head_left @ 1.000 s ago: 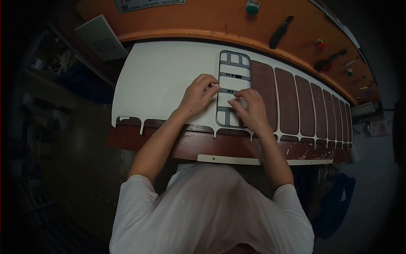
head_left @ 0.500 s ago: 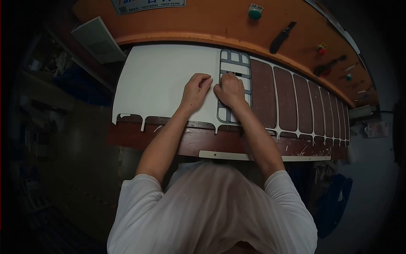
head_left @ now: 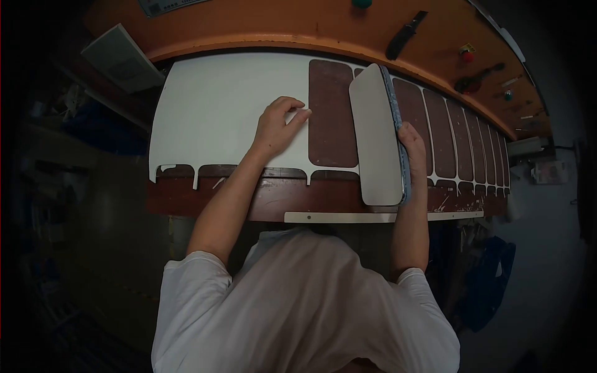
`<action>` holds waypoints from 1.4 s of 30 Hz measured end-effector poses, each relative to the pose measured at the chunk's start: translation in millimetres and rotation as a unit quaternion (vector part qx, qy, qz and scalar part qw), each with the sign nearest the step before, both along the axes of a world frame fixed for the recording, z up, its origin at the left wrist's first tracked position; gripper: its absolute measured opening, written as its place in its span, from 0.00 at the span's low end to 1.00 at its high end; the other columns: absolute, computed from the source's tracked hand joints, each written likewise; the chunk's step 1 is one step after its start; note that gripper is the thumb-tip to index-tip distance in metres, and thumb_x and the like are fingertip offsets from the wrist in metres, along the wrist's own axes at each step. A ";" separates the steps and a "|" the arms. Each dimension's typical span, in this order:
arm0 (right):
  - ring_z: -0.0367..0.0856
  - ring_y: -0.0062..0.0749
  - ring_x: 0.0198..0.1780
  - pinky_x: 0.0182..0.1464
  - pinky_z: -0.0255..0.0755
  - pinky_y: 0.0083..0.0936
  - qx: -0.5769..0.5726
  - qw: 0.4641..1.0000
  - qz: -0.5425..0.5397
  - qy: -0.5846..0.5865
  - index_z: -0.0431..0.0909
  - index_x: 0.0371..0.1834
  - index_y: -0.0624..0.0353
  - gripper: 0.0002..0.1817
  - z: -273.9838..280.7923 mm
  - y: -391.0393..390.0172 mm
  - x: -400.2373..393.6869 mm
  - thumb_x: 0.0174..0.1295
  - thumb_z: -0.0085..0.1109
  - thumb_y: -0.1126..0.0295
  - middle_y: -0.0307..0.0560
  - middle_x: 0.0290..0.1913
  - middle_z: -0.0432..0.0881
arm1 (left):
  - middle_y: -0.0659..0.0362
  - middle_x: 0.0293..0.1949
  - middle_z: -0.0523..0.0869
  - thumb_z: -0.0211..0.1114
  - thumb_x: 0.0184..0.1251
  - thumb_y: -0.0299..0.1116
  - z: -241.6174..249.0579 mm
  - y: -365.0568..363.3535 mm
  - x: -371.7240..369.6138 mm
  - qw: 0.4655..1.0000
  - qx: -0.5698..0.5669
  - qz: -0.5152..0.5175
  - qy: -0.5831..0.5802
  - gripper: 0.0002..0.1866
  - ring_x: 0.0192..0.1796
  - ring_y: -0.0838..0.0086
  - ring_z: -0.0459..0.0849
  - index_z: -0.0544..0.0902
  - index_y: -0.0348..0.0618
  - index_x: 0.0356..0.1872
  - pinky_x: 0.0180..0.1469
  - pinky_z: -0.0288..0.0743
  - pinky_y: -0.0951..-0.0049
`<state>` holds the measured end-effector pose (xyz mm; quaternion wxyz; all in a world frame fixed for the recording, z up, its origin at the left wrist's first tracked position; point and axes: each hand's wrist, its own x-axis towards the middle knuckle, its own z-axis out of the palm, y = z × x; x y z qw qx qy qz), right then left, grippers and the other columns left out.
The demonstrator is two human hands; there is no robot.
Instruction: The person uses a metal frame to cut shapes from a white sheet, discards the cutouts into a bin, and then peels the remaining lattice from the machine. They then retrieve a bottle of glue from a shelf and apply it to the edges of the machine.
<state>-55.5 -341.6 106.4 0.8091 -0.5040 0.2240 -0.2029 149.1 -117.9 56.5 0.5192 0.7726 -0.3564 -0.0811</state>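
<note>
My right hand (head_left: 413, 142) grips the edge of a rectangular cutting die (head_left: 400, 146) with rounded corners. The die is raised and tilted on its side, and a pale cut panel (head_left: 375, 140) covers the face turned to the left. Its bars are hidden from here. My left hand (head_left: 281, 126) is over the right edge of a large white sheet (head_left: 217, 105), thumb and fingers slightly apart with nothing between them. Beside it a rounded rectangular hole (head_left: 333, 115) in the sheet shows the reddish-brown board underneath.
Several similar cut-outs (head_left: 441, 133) run along the sheet to the right. A pale strip (head_left: 342, 217) lies along the front edge. The orange machine beam (head_left: 280, 31) spans the back, with a knife (head_left: 407, 35) and a red button (head_left: 467, 56) on it. A white panel (head_left: 122, 59) leans at the left.
My right hand has lifted the die off the sheet and tipped it over to the right, uncovering a new hole. My left hand stays near the sheet's edge. The view has shifted slightly.
</note>
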 end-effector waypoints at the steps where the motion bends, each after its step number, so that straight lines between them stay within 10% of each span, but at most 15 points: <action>1: 0.79 0.15 0.31 0.35 0.75 0.15 -0.045 0.997 0.028 0.047 0.77 0.37 0.56 0.09 -8.5 -5.8 -7.2 0.68 0.65 0.64 0.37 0.34 0.82 | 0.51 0.45 0.86 0.67 0.69 0.43 -0.2 -0.8 -1.1 1.000 0.003 -0.009 -0.018 0.18 0.48 0.61 0.85 0.85 0.36 0.44 0.54 0.77 0.64; 6: 0.73 0.13 0.35 0.39 0.67 0.14 -0.113 0.990 0.040 0.069 0.78 0.35 0.57 0.09 2.7 20.2 5.4 0.68 0.65 0.65 0.33 0.33 0.80 | 0.53 0.48 0.86 0.69 0.67 0.46 9.5 -10.0 -20.2 0.992 0.047 -0.028 -0.114 0.19 0.53 0.58 0.82 0.85 0.40 0.48 0.55 0.76 0.62; 12: 0.75 0.13 0.38 0.40 0.69 0.16 -0.139 0.983 0.109 0.048 0.81 0.40 0.60 0.10 -10.7 26.3 24.8 0.70 0.62 0.64 0.34 0.35 0.81 | 0.51 0.56 0.82 0.64 0.72 0.57 33.5 -55.1 -106.3 0.925 -0.098 -0.016 0.368 0.38 0.53 0.73 0.80 0.71 0.32 0.68 0.56 0.74 0.75; 23: 0.79 0.19 0.36 0.44 0.75 0.18 0.010 0.993 0.111 -0.033 0.79 0.48 0.64 0.13 -22.0 25.5 28.1 0.72 0.56 0.64 0.41 0.39 0.82 | 0.53 0.54 0.84 0.60 0.78 0.44 40.8 4.2 -108.2 0.897 -0.066 -0.033 0.436 0.25 0.54 0.71 0.83 0.77 0.32 0.63 0.58 0.77 0.68; 30: 0.75 0.16 0.34 0.36 0.68 0.18 -0.335 0.923 0.131 0.139 0.81 0.43 0.63 0.12 22.5 29.2 39.7 0.68 0.63 0.64 0.36 0.32 0.79 | 0.52 0.56 0.84 0.58 0.79 0.40 53.5 87.5 -112.6 0.909 -0.158 0.005 0.385 0.23 0.56 0.69 0.82 0.76 0.30 0.63 0.59 0.76 0.67; 34: 0.82 0.56 0.47 0.50 0.74 0.44 -0.634 0.738 0.106 0.205 0.80 0.43 0.68 0.19 -5.3 36.0 56.0 0.62 0.67 0.60 0.61 0.43 0.82 | 0.52 0.58 0.82 0.57 0.79 0.41 51.4 104.8 -112.5 0.893 -0.227 0.043 0.386 0.24 0.58 0.70 0.80 0.74 0.29 0.63 0.62 0.73 0.67; 36: 0.81 0.56 0.51 0.54 0.74 0.43 -0.658 0.713 0.120 0.210 0.80 0.46 0.68 0.21 -14.4 40.9 44.8 0.64 0.66 0.58 0.60 0.48 0.82 | 0.52 0.58 0.81 0.56 0.80 0.41 46.4 107.3 -114.2 0.896 -0.236 0.045 0.375 0.24 0.58 0.69 0.80 0.73 0.29 0.64 0.63 0.72 0.66; 39: 0.81 0.48 0.55 0.58 0.73 0.37 -0.555 0.822 0.051 0.116 0.77 0.58 0.68 0.25 3.8 71.8 7.6 0.67 0.62 0.57 0.56 0.54 0.80 | 0.51 0.60 0.80 0.56 0.80 0.41 44.3 94.6 -122.4 0.879 -0.280 0.044 0.382 0.25 0.59 0.68 0.80 0.71 0.30 0.66 0.64 0.72 0.65; 42: 0.76 0.25 0.60 0.62 0.72 0.26 -0.125 0.983 0.131 0.004 0.62 0.75 0.63 0.29 -7.1 101.0 -40.5 0.75 0.56 0.64 0.47 0.62 0.78 | 0.47 0.62 0.78 0.46 0.83 0.50 42.1 64.9 -128.3 0.875 -0.312 -0.013 0.371 0.31 0.59 0.60 0.83 0.65 0.31 0.70 0.60 0.78 0.59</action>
